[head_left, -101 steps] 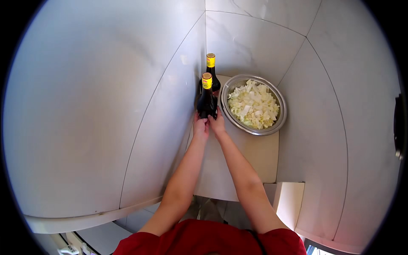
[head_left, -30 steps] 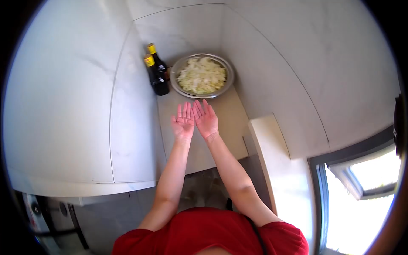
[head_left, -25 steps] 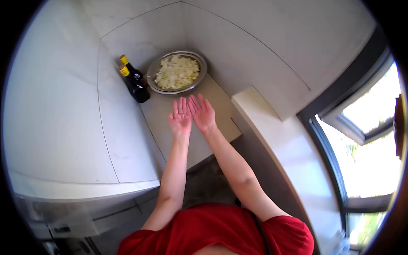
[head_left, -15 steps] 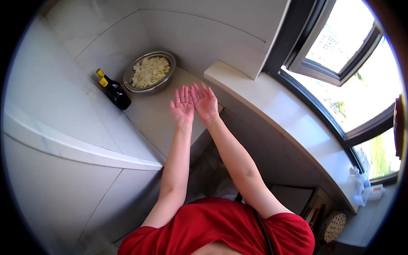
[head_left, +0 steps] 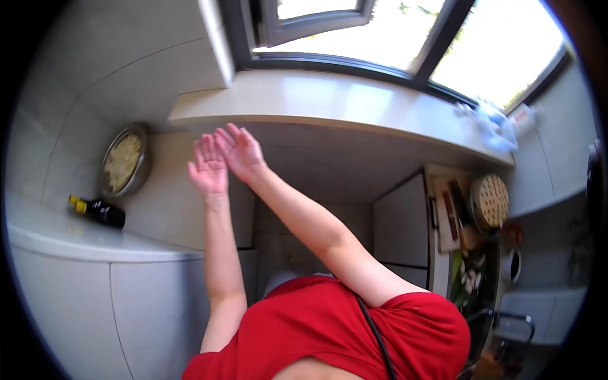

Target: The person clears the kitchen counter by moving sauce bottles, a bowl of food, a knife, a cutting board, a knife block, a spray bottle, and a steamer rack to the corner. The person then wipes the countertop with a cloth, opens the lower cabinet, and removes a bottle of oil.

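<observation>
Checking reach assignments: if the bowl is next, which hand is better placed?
Left, probably: the left hand looks nearer the bowl, with the right hand farther off. Both are open and empty, palms up.

I can read no word, brand, number or sign anywhere in front of me. On the dark bottle over to my left, the yellow band about the neck comes through only as a blurred patch of colour, too small for me to make out any lettering, and the dark body shows me nothing legible. The white container by the right end of the windowsill bears a faint reddish mark, so smeared that I cannot tell whether it is print.
</observation>
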Demonstrator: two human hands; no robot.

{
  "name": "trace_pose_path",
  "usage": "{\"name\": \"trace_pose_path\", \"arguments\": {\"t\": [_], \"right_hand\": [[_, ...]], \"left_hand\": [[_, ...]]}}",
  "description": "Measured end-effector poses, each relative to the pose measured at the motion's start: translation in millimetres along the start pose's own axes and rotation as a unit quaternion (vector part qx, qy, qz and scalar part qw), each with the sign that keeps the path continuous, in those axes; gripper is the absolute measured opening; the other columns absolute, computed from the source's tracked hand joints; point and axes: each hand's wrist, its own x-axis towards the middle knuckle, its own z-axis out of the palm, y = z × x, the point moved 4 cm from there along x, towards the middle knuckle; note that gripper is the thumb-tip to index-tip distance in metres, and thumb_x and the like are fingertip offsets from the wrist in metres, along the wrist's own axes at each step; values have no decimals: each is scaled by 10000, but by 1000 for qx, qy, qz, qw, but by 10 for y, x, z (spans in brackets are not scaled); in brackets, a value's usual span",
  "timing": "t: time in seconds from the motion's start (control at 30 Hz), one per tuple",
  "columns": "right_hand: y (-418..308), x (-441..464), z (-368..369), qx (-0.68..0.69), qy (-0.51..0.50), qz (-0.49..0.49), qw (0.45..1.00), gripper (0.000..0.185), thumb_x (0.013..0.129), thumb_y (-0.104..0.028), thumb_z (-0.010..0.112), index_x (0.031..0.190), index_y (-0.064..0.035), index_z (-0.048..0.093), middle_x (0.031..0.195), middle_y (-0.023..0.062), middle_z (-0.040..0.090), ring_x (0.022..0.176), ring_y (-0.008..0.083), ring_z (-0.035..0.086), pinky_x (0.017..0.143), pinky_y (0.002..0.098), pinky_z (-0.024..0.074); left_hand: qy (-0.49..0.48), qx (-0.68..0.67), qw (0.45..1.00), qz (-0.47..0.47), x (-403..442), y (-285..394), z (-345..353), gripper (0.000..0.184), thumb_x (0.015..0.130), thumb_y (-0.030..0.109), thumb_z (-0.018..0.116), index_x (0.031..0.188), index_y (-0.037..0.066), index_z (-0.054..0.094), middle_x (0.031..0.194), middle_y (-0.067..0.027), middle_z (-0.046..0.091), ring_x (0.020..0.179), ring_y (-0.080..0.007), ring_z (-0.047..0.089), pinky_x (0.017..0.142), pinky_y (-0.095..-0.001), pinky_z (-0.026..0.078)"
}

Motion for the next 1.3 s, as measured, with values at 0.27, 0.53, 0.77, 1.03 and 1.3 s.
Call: {"name": "trace_pose_path", "arguments": {"t": [0.27,0.53,0.77,1.03,1.3], "right_hand": [[-952,-1030,251,7,-3,-71,997,486,948,-323,364,1357,-70,293,1365,176,333,1259,252,347,1063,341,304],[-1986,-2102,390,10,27,-192,981,446,948,-305,368,1319,-60,333,1288,170,408,1177,244,435,1016,336,376],[-2825,-3163,460,-11,32,-368,929,435,953,-288,350,1309,-38,330,1256,193,444,1153,269,464,1013,371,382],[-3317,-4421,333,-25,38,-534,844,441,957,-305,351,1308,-39,337,1268,215,444,1154,304,471,1007,396,388],[-3656,-5774,228,-27,45,-631,774,450,958,-314,346,1317,-43,327,1284,216,429,1175,309,455,1021,402,374]], "left_hand": [[-10,72,994,-76,-690,-1146,336,617,948,441,138,1304,-8,366,1365,-203,360,1284,-327,326,1078,-455,262],[23,59,977,-204,-1274,-2414,521,581,952,410,165,1293,-7,381,1340,-212,390,1264,-319,360,1065,-448,288],[13,31,911,-411,-1772,-3606,573,526,956,377,231,1299,10,386,1332,-207,404,1255,-346,364,1061,-448,288],[27,13,809,-587,-2651,-4632,477,516,957,407,250,1264,26,412,1305,-204,432,1233,-319,401,1040,-436,324],[22,29,720,-693,-3770,-5476,374,487,948,384,327,1292,44,389,1330,-196,408,1243,-331,384,1051,-436,302]]}}
